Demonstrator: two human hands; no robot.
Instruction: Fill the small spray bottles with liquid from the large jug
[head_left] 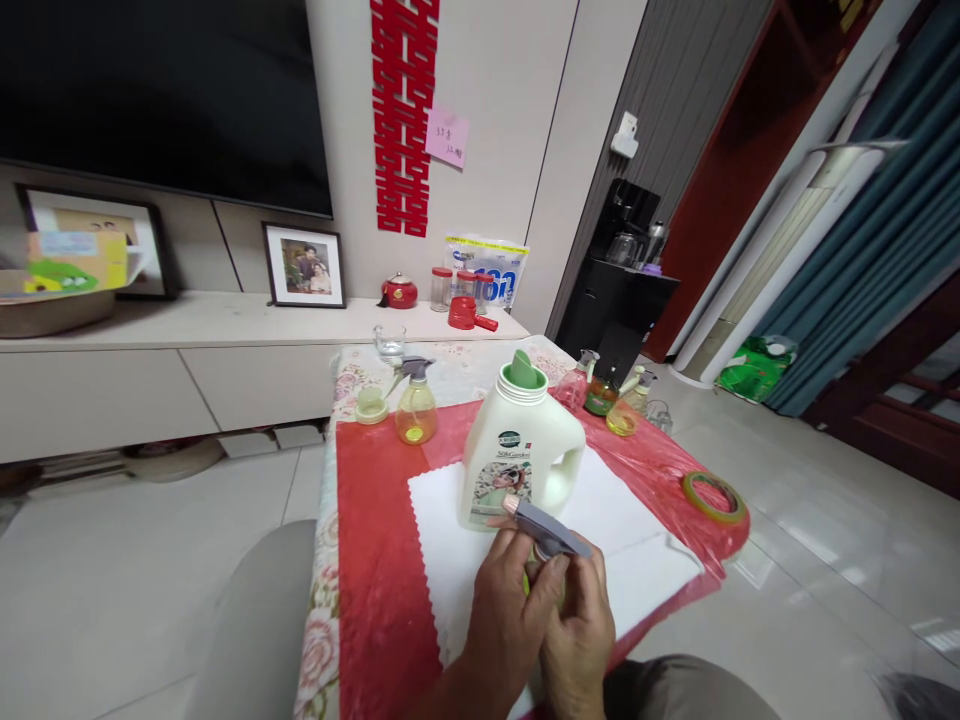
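Close in front of me, both hands are wrapped round a small spray bottle; its grey trigger head (pixel 551 530) sticks out above the fingers. Its body is mostly hidden by my hands, with only a sliver of yellow-green showing. My left hand (pixel 506 605) closes on it from the left, and my right hand (pixel 581 620) from the right. Just behind stands a large white detergent jug (pixel 517 440), uncapped, with a green pouring spout (pixel 525 370). Farther left are a yellowish spray bottle (pixel 417 412) with a grey head and a pale green cap (pixel 371 405).
Under the jug lies a white cloth (pixel 630 540) over red plastic sheeting (pixel 382 540). A tape roll (pixel 712 497) rests at the right edge. Several bottles, including a pink one (pixel 574 388), stand back right. A glass cup (pixel 390 342) sits back left, before the cabinet (pixel 247 385).
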